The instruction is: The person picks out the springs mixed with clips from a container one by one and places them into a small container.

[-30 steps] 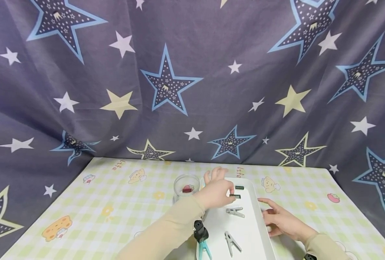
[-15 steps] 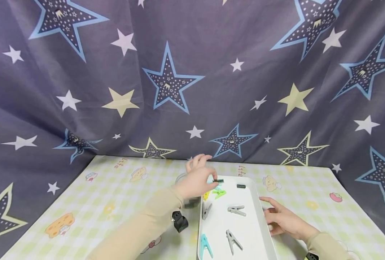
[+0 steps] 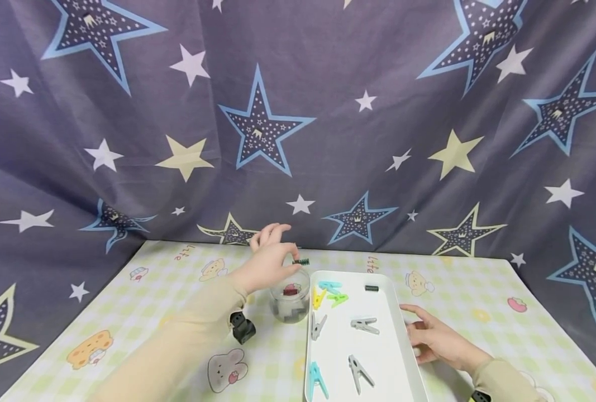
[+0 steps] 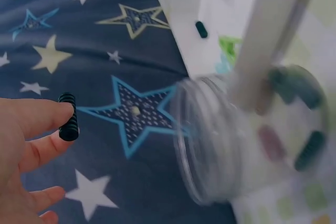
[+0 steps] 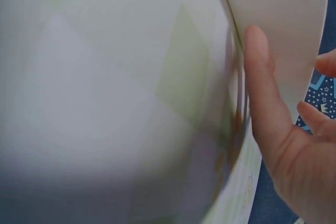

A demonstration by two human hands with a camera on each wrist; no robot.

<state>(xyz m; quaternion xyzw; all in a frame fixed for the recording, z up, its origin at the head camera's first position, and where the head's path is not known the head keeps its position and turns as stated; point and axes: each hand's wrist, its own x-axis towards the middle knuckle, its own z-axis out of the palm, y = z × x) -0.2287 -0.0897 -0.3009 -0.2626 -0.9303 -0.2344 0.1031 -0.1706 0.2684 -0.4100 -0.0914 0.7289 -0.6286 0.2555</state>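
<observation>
Above the clear round jar (image 3: 279, 308), my left hand (image 3: 269, 267) pinches a small dark green coil spring (image 3: 303, 262) between thumb and finger. The left wrist view shows this ribbed spring (image 4: 67, 117) held apart from the mouth of the jar (image 4: 189, 140). Inside the jar lie a red spring (image 3: 290, 292) and several dark ones. My right hand (image 3: 443, 343) rests at the right side of the white tray (image 3: 335, 349), its thumb and fingers lightly bent against the outer wall. One dark spring (image 3: 371, 288) lies near the tray's far right corner.
Several clothespins lie in the tray: grey ones (image 3: 360, 373), a turquoise one (image 3: 315, 379) at the near left, and a yellow one (image 3: 319, 298) beside a green one (image 3: 338, 300). The jar stands just left of the tray. A star-patterned curtain (image 3: 328, 167) hangs behind the table.
My left hand has lifted the dark spring out of the tray and carried it left to above the jar. My right hand has stayed at the tray's side.
</observation>
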